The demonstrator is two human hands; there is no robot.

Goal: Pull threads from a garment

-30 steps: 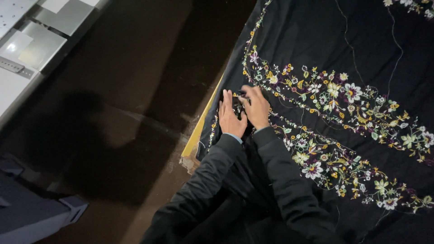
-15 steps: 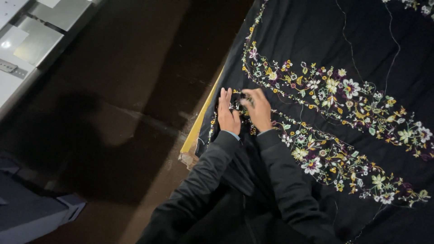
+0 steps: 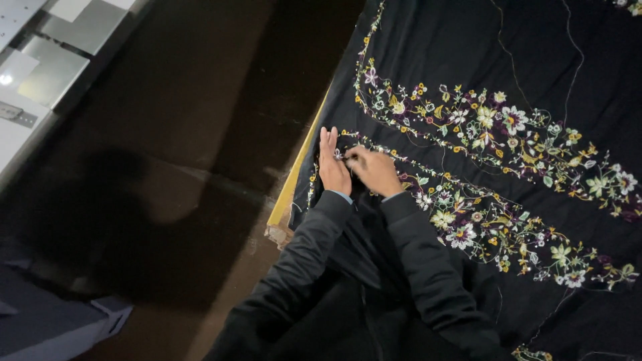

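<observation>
Left hand [image 3: 332, 162] lies flat, fingers extended, pinning black embroidered cloth [image 3: 535, 80]. Right hand [image 3: 376, 171] pinches beside it; contents unclear. Best: keep cloth taut, work slowly.

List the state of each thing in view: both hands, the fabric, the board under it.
Left hand: flat, fingers straight, pressing the black fabric.
Right hand: fingers curled, pinching at the embroidery beside the left hand; whether it holds anything is too small to tell.
Black fabric: spread flat, floral embroidery face up.
Yellow board: lying under the fabric, only its edge showing, corner worn.
Floor: dark, shadowed.
</observation>
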